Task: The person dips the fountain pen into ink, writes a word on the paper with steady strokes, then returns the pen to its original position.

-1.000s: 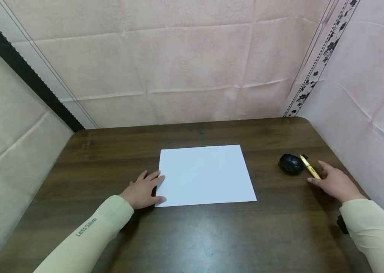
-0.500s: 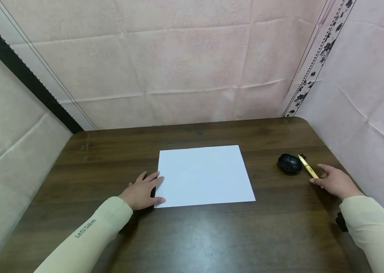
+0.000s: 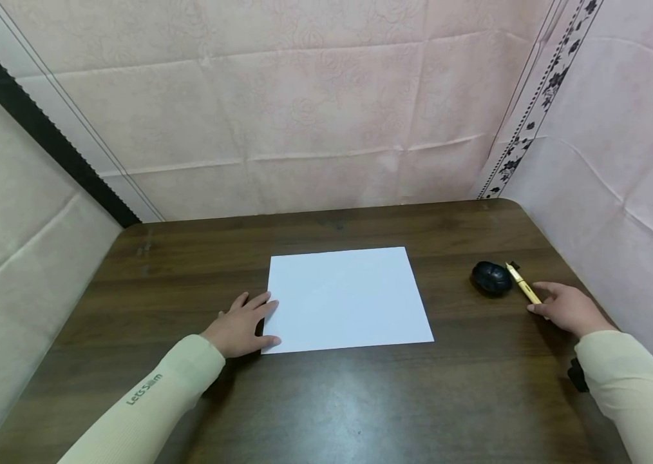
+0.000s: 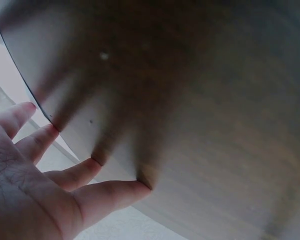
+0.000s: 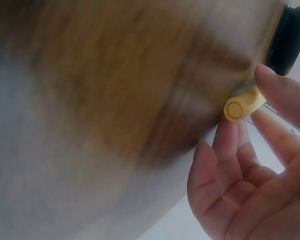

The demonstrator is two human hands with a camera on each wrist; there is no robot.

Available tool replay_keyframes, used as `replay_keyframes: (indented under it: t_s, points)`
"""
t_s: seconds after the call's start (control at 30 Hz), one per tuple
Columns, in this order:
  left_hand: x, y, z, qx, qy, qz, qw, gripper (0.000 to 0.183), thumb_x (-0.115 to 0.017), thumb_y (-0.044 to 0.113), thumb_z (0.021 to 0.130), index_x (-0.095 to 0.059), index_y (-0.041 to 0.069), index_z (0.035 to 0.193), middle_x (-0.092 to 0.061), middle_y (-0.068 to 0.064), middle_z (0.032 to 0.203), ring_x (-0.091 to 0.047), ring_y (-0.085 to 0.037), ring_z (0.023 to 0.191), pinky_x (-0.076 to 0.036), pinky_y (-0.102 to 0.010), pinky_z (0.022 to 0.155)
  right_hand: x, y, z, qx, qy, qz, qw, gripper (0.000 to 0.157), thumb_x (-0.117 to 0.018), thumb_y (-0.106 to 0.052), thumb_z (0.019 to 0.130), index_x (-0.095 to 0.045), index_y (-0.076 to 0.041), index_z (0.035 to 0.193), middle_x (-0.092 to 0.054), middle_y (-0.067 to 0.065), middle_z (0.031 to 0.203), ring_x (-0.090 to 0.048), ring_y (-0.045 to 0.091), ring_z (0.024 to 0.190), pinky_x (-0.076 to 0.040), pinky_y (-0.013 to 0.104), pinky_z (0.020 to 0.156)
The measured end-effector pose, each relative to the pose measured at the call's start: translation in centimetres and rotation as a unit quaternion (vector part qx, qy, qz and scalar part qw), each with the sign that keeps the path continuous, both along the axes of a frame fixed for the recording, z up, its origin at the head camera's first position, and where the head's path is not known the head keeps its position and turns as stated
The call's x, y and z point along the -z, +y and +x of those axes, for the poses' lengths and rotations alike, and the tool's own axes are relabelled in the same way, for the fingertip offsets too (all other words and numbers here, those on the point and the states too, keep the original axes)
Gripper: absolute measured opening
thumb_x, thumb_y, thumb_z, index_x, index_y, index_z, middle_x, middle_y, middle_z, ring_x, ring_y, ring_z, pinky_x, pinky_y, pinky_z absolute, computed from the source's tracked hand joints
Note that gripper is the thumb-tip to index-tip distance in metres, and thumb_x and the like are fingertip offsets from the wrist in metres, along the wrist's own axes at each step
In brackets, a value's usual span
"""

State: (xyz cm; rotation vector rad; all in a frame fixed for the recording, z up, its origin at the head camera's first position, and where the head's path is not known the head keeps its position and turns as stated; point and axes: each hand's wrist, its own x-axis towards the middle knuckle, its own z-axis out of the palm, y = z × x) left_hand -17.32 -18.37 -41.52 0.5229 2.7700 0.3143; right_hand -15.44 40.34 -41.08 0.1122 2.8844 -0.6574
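Observation:
My left hand [image 3: 241,327] lies with spread fingers at the left edge of a white sheet of paper [image 3: 346,299], the index fingertip and thumb over that edge. In the left wrist view the other fingertips [image 4: 144,185] touch the tabletop. On the right, my right hand [image 3: 571,310] pinches the near end of a slim yellow pen [image 3: 526,287] between thumb and fingers. The right wrist view shows the pen's round yellow end [image 5: 235,109] by the thumb. A glossy black, rounded object like a computer mouse [image 3: 491,278] sits just left of the pen.
A small dark piece [image 3: 514,265] shows at the pen's far tip. The brown wooden table [image 3: 315,399] has pale patterned cloth [image 3: 315,129] behind it and at both sides. The right-hand cloth [image 3: 634,212] stands close beside the right hand.
My right hand's fingers have closed in from beside the pen onto its near end. The left hand and the paper keep their place; the view has shifted slightly.

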Motion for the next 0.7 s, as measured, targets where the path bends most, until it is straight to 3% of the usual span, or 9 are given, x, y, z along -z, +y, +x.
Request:
replay_keyframes:
  t_s: [0.7]
  points:
    - [0.04,-0.02,0.11,0.002,0.003,-0.003,1.0,0.078,-0.066,0.051,0.086,-0.038,0.017,0.15,-0.027,-0.009,0.158,-0.018,-0.049,0.141,-0.026,-0.077,0.094,-0.1,-0.2,-0.09,0.015,-0.009,-0.025,1.0,0.049,-0.061,-0.015,0.09,-0.046,0.019,0.122,-0.063,0.006,0.071,-0.055,0.016,0.065,-0.04,0.032,0.061]
